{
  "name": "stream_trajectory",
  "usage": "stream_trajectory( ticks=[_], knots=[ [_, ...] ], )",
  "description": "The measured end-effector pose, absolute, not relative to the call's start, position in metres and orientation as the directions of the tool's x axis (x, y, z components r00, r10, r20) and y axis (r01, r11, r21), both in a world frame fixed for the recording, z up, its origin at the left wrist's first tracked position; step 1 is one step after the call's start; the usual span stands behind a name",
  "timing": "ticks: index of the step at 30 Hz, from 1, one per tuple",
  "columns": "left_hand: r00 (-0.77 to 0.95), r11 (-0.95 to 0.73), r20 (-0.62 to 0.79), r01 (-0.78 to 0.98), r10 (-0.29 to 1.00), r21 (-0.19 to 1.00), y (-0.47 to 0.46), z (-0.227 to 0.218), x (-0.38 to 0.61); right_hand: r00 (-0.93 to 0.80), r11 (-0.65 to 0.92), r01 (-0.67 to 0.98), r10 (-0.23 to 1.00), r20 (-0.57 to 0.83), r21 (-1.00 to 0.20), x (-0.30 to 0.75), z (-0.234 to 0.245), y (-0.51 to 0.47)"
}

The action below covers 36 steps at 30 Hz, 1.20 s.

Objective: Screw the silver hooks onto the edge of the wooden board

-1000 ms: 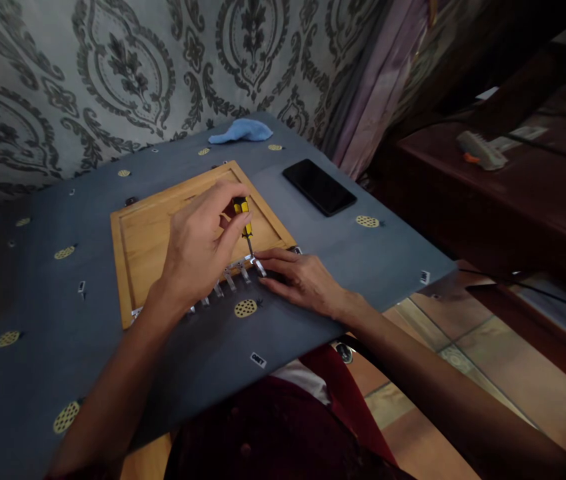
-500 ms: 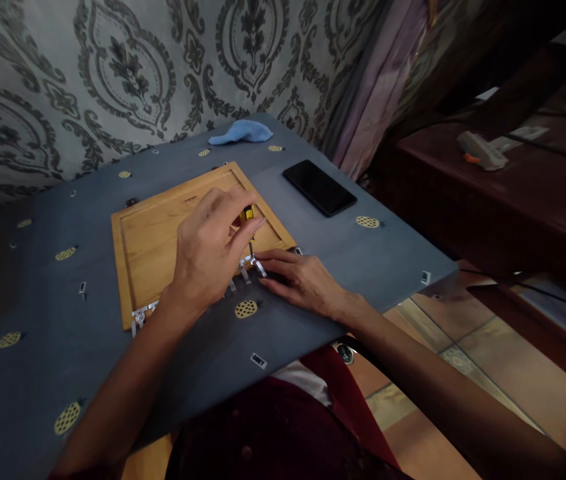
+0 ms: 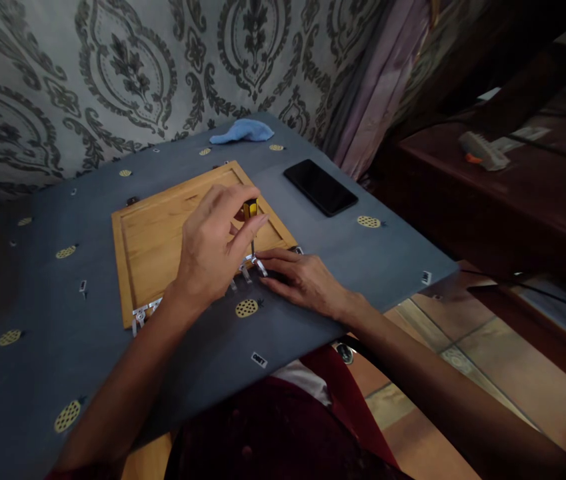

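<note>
While left hand [image 3: 213,243] grasps screwdriver [image 3: 251,209], right hand [image 3: 305,280] at clip [image 3: 261,267], board [image 3: 155,247] four o'clock, grip can't tell; left wrist [image 3: 184,301] hides near edge, six o'clock.

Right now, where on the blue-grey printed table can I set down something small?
Free: left of the rectangular wooden panel; also between the black phone, the right hand and the table's right edge. Crowded: the panel's near edge, where the left hand holds a yellow-black screwdriver over silver metal pieces.

Screwdriver handle [image 3: 251,209]: yellow and black. Framed wooden panel [image 3: 155,247]: honey-brown. Metal fittings [image 3: 139,313]: silvery. Surface [image 3: 393,260]: grey-blue, printed with yellow, black-spotted pineapples [image 3: 247,308]. Wall covering [image 3: 130,67]: dark damask on grey.
</note>
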<state>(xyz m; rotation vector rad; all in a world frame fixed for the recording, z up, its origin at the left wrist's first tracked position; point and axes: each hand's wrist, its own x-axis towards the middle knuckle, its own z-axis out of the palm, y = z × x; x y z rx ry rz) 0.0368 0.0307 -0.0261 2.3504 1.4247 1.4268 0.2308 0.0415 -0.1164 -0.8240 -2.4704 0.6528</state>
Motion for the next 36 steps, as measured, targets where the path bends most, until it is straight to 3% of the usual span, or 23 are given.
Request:
stream_trajectory(
  ticks=[6, 14, 22, 31, 36],
  knots=[
    [0.113, -0.57, 0.709, 0.688, 0.696, 0.449, 0.031, -0.028, 0.037, -0.721, 0.711, 0.411, 0.636, 0.274, -0.57, 0.231, -0.116, 0.042],
    [0.241, -0.674, 0.699, 0.589, 0.673, 0.446, 0.031, -0.026, 0.037, -0.718, 0.714, 0.429, 0.641, 0.271, -0.553, 0.231, -0.118, 0.042],
    [0.099, -0.597, 0.758, 0.685, 0.645, 0.417, 0.031, -0.027, 0.037, -0.716, 0.728, 0.429, 0.635, 0.291, -0.535, 0.23, -0.118, 0.042],
    [0.27, -0.687, 0.723, 0.626, 0.636, 0.37, 0.029, -0.019, 0.033, -0.711, 0.73, 0.419, 0.634, 0.305, -0.541, 0.23, -0.118, 0.042],
    [0.16, -0.636, 0.75, 0.656, 0.642, 0.405, 0.026, -0.009, 0.028, -0.716, 0.742, 0.402, 0.62, 0.321, -0.537, 0.23, -0.121, 0.044]
  ],
)
